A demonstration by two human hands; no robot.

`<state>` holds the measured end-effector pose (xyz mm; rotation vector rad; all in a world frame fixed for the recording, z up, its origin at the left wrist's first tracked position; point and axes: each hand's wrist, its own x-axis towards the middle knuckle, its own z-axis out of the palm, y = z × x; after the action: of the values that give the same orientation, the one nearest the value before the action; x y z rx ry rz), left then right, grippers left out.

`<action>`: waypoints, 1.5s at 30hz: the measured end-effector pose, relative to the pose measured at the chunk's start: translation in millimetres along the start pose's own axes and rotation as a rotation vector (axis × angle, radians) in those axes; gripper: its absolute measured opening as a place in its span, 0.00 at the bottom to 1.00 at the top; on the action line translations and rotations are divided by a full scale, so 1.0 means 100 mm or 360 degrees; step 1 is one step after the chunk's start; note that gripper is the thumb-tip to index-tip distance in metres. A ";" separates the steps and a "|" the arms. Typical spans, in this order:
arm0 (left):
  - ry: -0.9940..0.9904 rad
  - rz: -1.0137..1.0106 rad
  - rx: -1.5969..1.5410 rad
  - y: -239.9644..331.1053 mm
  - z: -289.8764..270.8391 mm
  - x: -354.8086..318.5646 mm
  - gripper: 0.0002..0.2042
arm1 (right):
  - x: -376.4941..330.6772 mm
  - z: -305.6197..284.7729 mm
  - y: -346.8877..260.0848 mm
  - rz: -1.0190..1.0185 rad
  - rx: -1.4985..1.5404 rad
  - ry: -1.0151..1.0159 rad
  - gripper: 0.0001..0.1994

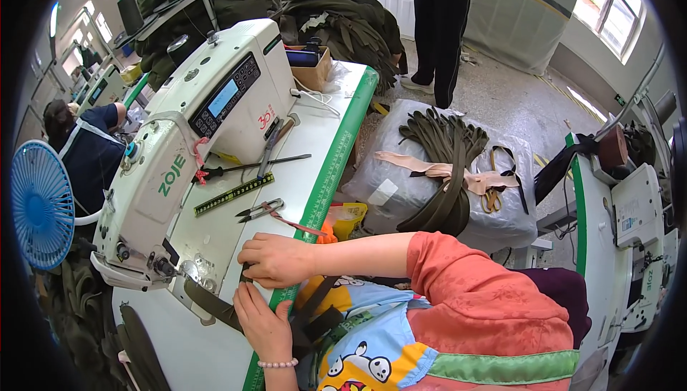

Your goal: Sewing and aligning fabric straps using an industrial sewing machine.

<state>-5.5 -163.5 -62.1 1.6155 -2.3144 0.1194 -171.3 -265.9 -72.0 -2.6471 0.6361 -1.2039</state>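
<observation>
A dark olive fabric strip [211, 306] runs from beneath the needle area of a white sewing machine [154, 158] toward the table's green front edge. My left hand [263, 323], with a beaded bracelet at the wrist, is closed on this strip, fingertips pressed together. Just beyond it, my right hand [278, 259] pinches the same dark material, its fingers curled down and nearly touching the left fingertips. What lies under the fingers is mostly hidden. More olive strip [315, 305] hangs over the table edge onto my lap.
On the white table [304, 140] lie thread snips [259, 209], a ruler [234, 195] and a screwdriver [261, 165]. Bundled olive strips [447, 147] rest on a plastic-wrapped bale to the right. A blue fan [43, 201] stands left. One person [440, 33] stands beyond; another [93, 140] sits left.
</observation>
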 end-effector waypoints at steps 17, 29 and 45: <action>-0.0019 0.0030 0.0104 -0.01 -0.04 0.02 0.43 | 0.01 -0.02 -0.02 0.0032 0.0026 0.0062 0.06; -0.0008 0.0036 0.0117 0.01 -0.05 0.00 0.44 | 0.00 -0.01 -0.03 0.0053 -0.0023 0.0078 0.07; 0.0014 0.0048 0.0076 0.00 -0.06 0.02 0.42 | -0.01 0.02 -0.02 0.0032 -0.0063 0.0086 0.06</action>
<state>-4.8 -163.3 -55.5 1.6000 -2.3465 0.1900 -170.1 -263.4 -73.5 -2.6414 0.7013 -1.2744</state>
